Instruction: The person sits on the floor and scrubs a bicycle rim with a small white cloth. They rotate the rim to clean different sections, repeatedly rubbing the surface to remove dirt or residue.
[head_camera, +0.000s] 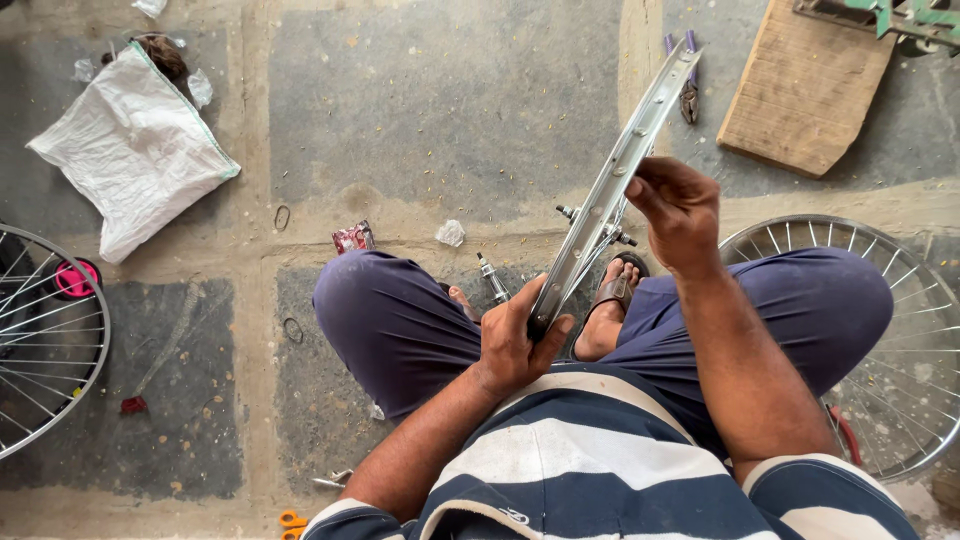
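On the floor I see a white sack (130, 150) and small red wrapper (351, 237); my left hand (515, 340) and right hand (680, 212) clench the silvery wheel rim (612, 185) (edge-on, drilled) above my knees.

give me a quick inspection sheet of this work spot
surface: patched concrete floor, dusty, small debris
job's things: bare metal wheel rim held edge-on; hub axle behind it
clutter: white sack, wooden board, pliers, red wrapper, orange-handled scissors
grippers: left hand grips rim's near end; right hand pinches its edge
cables: nothing seen
surroundings: spoked wheel at left, another at right
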